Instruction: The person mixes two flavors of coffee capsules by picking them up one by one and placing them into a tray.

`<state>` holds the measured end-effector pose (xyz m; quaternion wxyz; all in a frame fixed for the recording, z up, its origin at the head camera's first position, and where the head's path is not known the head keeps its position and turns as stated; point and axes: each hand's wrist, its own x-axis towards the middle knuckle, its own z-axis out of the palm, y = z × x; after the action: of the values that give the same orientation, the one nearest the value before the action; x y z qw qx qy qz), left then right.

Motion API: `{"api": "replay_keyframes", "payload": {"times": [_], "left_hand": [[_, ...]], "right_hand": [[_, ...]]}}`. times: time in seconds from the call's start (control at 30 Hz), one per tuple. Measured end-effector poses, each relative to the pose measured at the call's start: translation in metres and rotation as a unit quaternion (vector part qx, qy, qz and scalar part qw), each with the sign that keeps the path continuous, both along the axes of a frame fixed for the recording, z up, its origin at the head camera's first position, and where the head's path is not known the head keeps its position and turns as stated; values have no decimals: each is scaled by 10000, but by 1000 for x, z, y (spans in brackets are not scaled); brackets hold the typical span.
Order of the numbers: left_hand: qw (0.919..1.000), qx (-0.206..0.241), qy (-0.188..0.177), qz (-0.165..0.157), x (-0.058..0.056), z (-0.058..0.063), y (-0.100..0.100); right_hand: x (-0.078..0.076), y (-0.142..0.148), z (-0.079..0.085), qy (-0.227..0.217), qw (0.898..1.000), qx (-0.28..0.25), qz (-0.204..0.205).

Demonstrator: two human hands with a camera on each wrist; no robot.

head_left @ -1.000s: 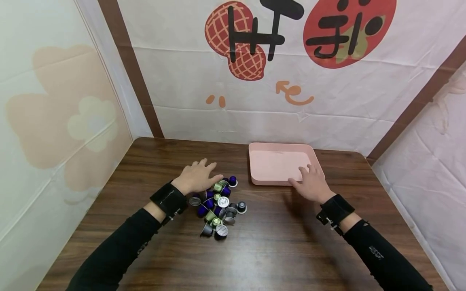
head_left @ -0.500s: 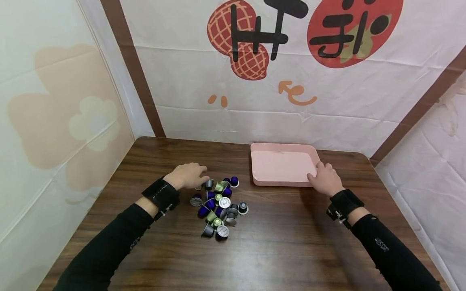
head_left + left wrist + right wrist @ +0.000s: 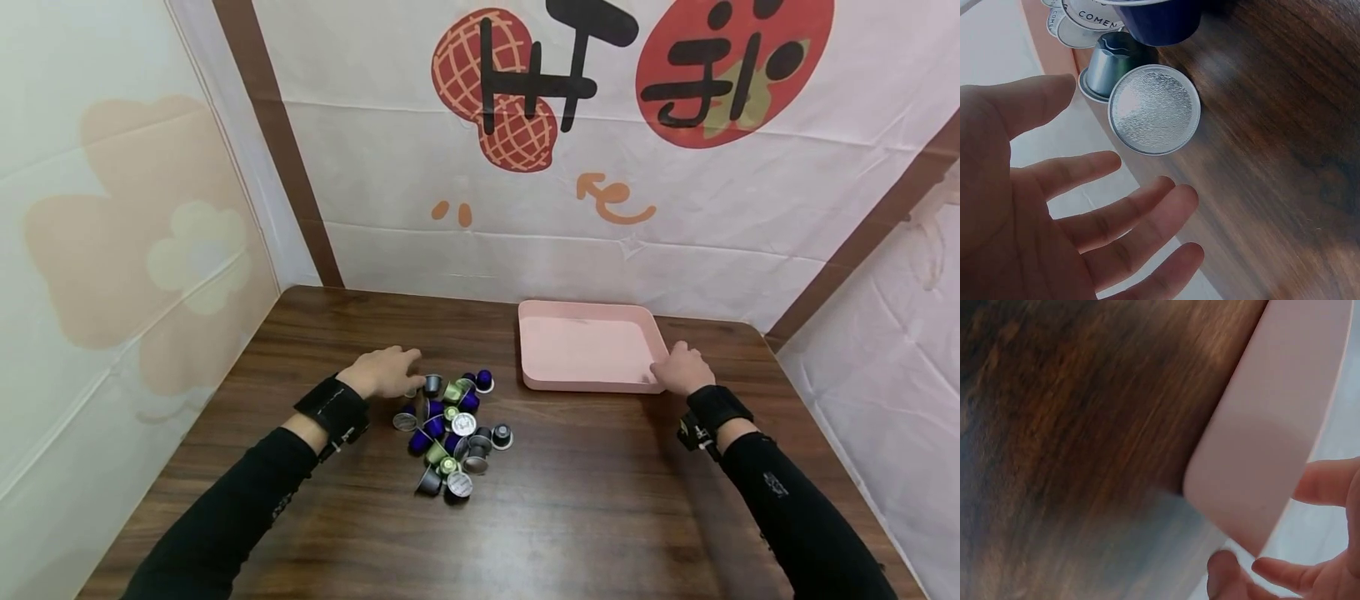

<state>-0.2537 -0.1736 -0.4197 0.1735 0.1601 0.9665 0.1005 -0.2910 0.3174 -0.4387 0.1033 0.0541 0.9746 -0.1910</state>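
My left hand [image 3: 381,372] is beside the far left side of a pile of coffee capsules [image 3: 435,427]. Its fingers are spread and hold nothing. Past the thumb, the left wrist view shows a silver-lidded capsule [image 3: 1154,110], a grey-green one [image 3: 1113,61] and a dark blue one [image 3: 1163,22]. My right hand [image 3: 684,369] is at the near right corner of a shallow pink tray [image 3: 588,387]. The thumb [image 3: 1325,481] reaches over the rim to the inside, while the fingers [image 3: 1285,574] bend along the outside of the corner.
The capsules are blue, green, grey and black, some on their sides. A brown wooden table [image 3: 570,500] carries everything, with the tray near its back edge. White printed sheets [image 3: 360,192] hang behind and at both sides.
My left hand has drawn back left from above the capsules, uncovering a grey one. My right hand has moved right, from over the tray to its near right corner.
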Motion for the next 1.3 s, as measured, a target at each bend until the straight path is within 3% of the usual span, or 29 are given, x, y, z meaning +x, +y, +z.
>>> {"api": "replay_keyframes", "payload": {"times": [0.17, 0.73, 1.13, 1.3], "left_hand": [[10000, 54, -43, -9, 0, 0, 3], [9999, 49, 153, -14, -7, -9, 5], [10000, -31, -23, 23, -9, -18, 2], [10000, -27, -62, 13, -8, -21, 2]], "right_hand": [[-2, 8, -4, -369, 9989, -286, -82], [-11, 21, -15, -543, 9964, -579, -303], [3, 25, -20, -556, 9951, -778, -252], [6, 25, -24, -495, 9967, -621, -162]]}}
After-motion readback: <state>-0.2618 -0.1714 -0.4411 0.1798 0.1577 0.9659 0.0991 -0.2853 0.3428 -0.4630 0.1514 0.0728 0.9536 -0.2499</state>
